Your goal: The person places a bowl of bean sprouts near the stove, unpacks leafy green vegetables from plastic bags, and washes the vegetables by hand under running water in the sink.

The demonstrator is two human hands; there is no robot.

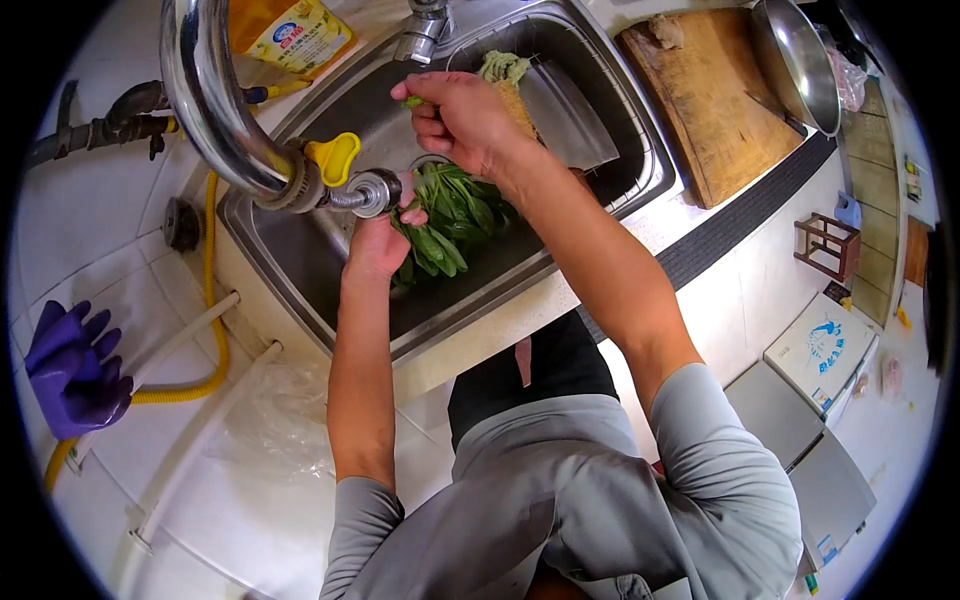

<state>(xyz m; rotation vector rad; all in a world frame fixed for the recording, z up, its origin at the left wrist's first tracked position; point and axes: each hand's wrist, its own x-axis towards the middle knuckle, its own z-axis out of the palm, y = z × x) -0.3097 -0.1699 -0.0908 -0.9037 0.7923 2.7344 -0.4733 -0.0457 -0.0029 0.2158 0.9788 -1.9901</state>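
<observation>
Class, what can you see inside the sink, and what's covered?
Leafy greens in the left hand and a pale green clump. The sink floor beneath the greens is covered; the right hand hides more.

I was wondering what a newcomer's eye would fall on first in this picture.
Probably the leafy greens in the metal sink, with the left hand holding them and the right hand raised above the basin, pinching a small green piece. Next may come the yellow handle on the thick curved pipe at upper left, then the vivid purple gloves near the picture's left edge.
</observation>
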